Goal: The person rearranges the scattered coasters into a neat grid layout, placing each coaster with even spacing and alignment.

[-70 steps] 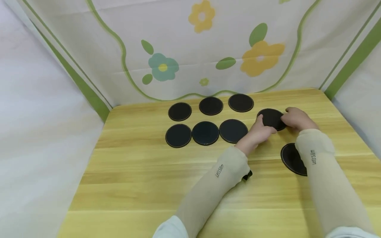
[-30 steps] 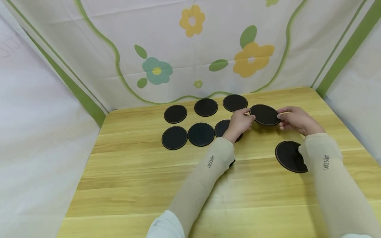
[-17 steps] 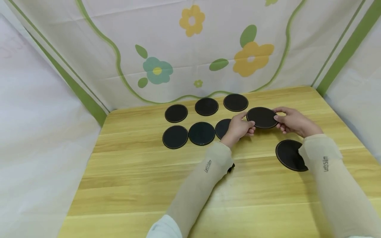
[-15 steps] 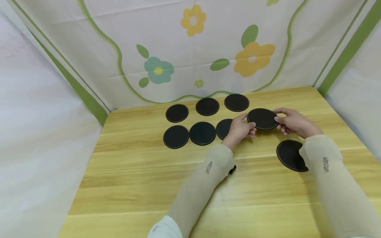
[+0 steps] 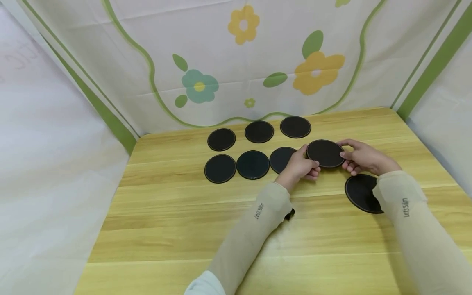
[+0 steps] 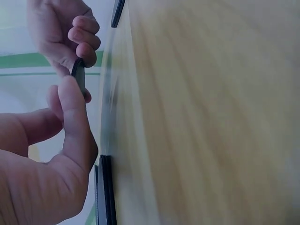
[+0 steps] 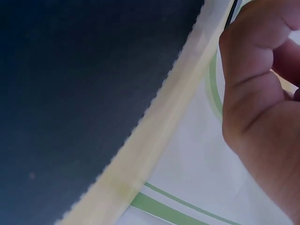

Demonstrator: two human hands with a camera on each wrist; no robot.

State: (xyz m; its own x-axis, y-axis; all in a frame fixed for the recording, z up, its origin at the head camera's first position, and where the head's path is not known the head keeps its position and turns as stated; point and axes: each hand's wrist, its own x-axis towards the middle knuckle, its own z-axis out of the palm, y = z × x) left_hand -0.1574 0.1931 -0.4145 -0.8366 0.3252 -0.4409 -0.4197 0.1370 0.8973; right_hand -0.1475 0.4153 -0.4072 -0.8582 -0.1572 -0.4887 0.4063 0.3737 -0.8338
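Both hands hold one round black coaster (image 5: pixel 325 153) with a thin gold ring, above the table's right part. The left hand (image 5: pixel 299 167) pinches its left edge, thumb on top; the right hand (image 5: pixel 368 159) pinches the right edge. Edge-on in the left wrist view, the coaster (image 6: pixel 79 77) shows between the hands, apart from the tabletop. Left of it, partly behind the left hand, lies another coaster (image 5: pixel 282 159). One more coaster (image 5: pixel 363 194) lies beneath the right sleeve, partly hidden. The right wrist view shows the right hand (image 7: pixel 262 93) but little of its grip.
Several like coasters lie in two rows on the wooden table (image 5: pixel 166 229): a back row with a coaster (image 5: pixel 221 139), and a front row with a coaster (image 5: pixel 253 164) touching its neighbours. A flower-printed cloth (image 5: pixel 228 57) stands behind the table's far edge.
The held coaster has come up from the table, then moved a little nearer the person. The left hand has shifted from its near side to its left edge. The lying coasters have stayed put.
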